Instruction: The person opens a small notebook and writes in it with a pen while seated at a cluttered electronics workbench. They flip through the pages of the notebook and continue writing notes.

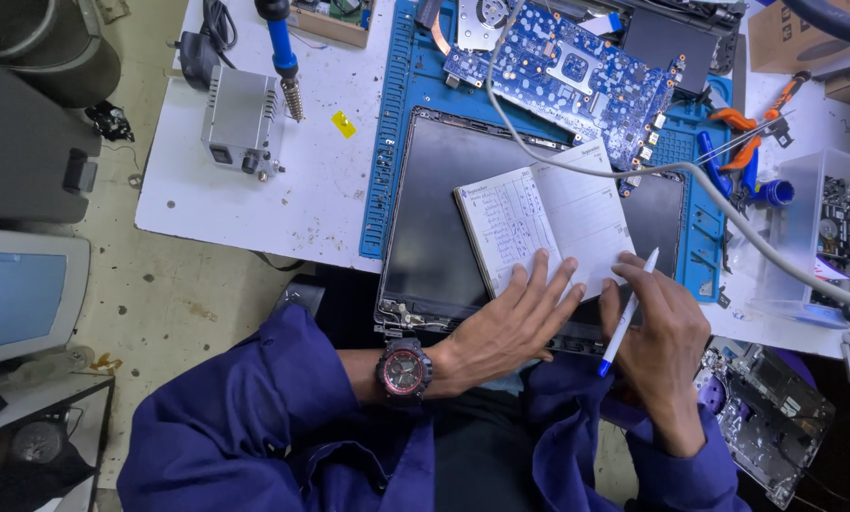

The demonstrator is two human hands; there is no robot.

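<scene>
I am looking down at an open notebook [546, 223] lying on a dark laptop panel [434, 237] that is resting on the blue mat [392, 133] on the white bench [283, 204]. My left hand [515, 318] is pressing flat, fingers spread, on the notebook's lower edge. My right hand [657, 327] is gripping a white pen [627, 313] with a blue cap, its upper end touching the right page's corner. A blue circuit board [567, 71] is sitting beyond the notebook.
</scene>
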